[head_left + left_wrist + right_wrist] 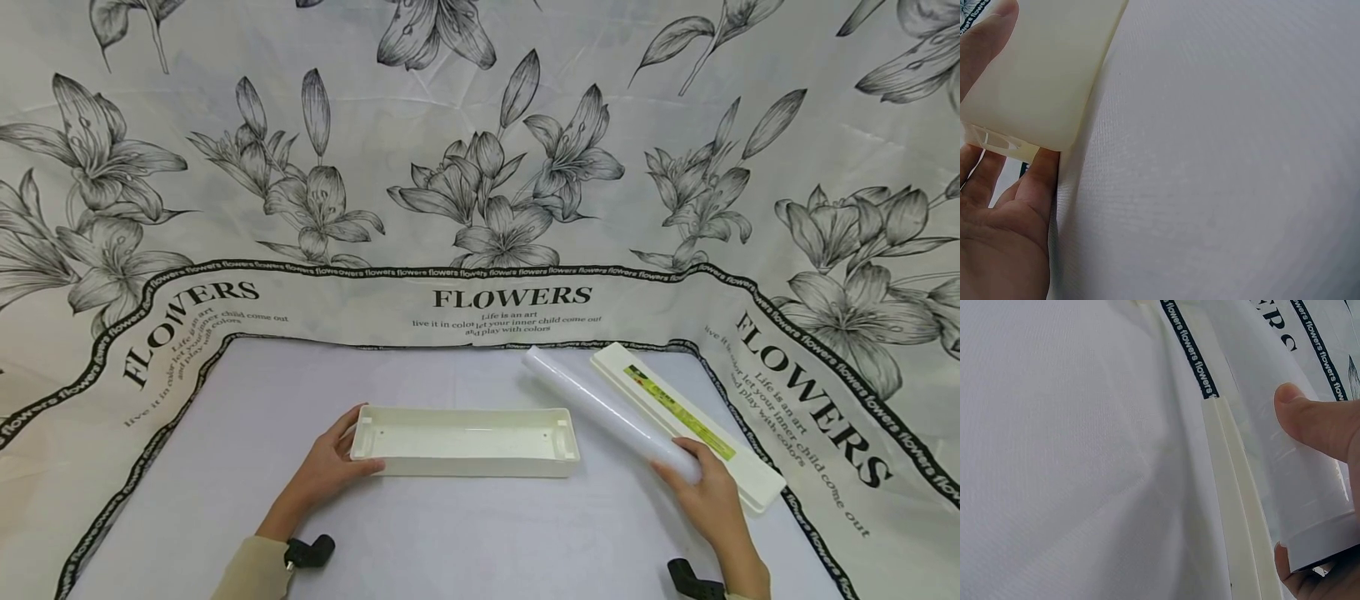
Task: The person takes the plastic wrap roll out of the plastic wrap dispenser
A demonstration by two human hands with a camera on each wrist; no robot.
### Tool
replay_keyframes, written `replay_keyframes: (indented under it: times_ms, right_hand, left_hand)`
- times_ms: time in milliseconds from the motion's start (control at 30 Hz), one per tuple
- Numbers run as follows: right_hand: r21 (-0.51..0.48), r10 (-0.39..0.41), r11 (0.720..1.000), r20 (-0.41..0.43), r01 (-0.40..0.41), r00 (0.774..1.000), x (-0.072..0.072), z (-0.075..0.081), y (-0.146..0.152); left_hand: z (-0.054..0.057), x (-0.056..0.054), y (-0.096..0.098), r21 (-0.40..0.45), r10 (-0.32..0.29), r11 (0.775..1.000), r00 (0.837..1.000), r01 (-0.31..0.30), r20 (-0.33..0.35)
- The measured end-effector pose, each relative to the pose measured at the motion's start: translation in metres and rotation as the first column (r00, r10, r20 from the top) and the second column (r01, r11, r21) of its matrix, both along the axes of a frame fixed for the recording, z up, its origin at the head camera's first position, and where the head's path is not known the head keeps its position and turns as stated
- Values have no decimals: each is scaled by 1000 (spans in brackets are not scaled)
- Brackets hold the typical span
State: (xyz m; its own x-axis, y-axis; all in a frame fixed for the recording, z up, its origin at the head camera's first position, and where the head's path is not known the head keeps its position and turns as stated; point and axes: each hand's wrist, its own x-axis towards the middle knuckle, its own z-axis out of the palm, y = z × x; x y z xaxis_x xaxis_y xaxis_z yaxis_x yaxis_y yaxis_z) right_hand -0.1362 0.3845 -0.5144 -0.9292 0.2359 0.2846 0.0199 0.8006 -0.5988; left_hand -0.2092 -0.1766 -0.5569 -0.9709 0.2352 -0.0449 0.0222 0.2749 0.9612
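Observation:
A long, cream plastic box lies on the white cloth with its hollow side up and nothing inside. My left hand grips its left end, thumb on the front wall and fingers round the end. In the left wrist view, the fingers lie by cutouts in the box's end. My right hand holds the near end of a glossy, whitish roll of plastic wrap, which slants up and leftward. Thumb and fingers clasp the roll in the right wrist view. Beside it lies a cream lid with a yellow-green label.
White cloth covers the work surface. Round it runs a cloth border with FLOWERS lettering and black edging, and flower-printed fabric rises behind. The lid's right end reaches onto the border. Black mounts sit on both wrists.

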Motion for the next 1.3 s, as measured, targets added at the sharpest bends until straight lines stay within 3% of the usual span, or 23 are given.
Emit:
replay_keyframes:
  times_ms: [333, 1000, 1300]
  right_hand:
    - [-14, -10, 1000, 22, 10, 1000, 3, -4, 2]
    - [6, -34, 999, -31, 35, 999, 11, -12, 10]
    - [-37, -45, 998, 26, 46, 999, 13, -15, 12]
  left_hand:
    - [-1, 1, -1, 14, -12, 1000, 1000, 12, -12]
    - [0, 2, -1, 36, -17, 999, 1000, 17, -9]
    - [-1, 2, -1, 40, -18, 999, 1000, 19, -15]
